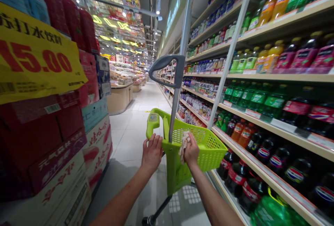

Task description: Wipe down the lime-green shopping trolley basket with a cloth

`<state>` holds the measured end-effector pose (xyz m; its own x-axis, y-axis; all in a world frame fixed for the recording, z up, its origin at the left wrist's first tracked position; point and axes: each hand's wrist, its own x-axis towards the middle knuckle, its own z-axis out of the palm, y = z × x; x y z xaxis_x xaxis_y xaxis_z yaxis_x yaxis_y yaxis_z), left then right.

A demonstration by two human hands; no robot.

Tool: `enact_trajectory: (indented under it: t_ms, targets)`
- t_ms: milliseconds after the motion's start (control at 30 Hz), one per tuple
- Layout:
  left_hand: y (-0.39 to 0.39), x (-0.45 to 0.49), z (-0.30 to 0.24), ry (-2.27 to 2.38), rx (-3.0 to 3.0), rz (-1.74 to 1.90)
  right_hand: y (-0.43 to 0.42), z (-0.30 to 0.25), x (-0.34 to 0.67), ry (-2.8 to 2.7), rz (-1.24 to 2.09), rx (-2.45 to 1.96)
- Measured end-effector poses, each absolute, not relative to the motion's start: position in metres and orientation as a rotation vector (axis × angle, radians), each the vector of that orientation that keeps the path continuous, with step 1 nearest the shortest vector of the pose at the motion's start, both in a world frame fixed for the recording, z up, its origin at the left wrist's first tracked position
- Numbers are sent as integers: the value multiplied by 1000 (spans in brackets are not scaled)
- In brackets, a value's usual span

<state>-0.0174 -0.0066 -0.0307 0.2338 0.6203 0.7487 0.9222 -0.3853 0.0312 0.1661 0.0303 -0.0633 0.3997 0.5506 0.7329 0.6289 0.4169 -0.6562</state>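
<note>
A lime-green shopping cart (179, 172) with a perforated basket stands directly in front of me. My left hand (152, 152) has its fingers curled over the green rim at the cart's near left side, just below a green handle piece with a small panel (153, 117). In my right hand (192, 150) is a crumpled whitish cloth (184, 145), bunched in closed fingers against the near side of the basket. A metal pole rises from the cart between my hands and carries a grey loop handle (179, 71). My left palm is out of sight.
Shelves (276, 128) packed with drink bottles run close along the right. Stacked drink cartons (96, 142) and a yellow price sign (39, 55) crowd the left. A tiled aisle (141, 104) stretches ahead, past a produce display counter (120, 97) on its left.
</note>
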Motion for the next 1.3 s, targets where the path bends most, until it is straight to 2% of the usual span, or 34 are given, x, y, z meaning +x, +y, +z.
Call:
enact_trajectory:
  t_ms: [100,233,500,767,900,1133,1300]
  targets:
    - [-7,-17,-31,-1406,-2088,-965,31,-56,159,-1424,-92,-1210]
    - [-7,-17,-33,-1399,-2081,-970,17,-75,153,-1708,-113,-1250]
    - [-7,-15,-33,-1449,-2056,-1001,1,-90,129,-1686,-369,-1396]
    - [-15,-18,-31,-1445,-2077,-995,5,-82,159,-1699,-191,-1098]
    - [-19,-13,-32,-1435,-2087,-984,-5,-77,145,-1717,-202,-1027]
    - [-17,-32,-17,-1351,-2232,-907,8,-84,173,-1872,-191,-1116]
    - [-4,-53,-10,-1315,-2298,-892,21,-109,216,-1642,-120,-1285]
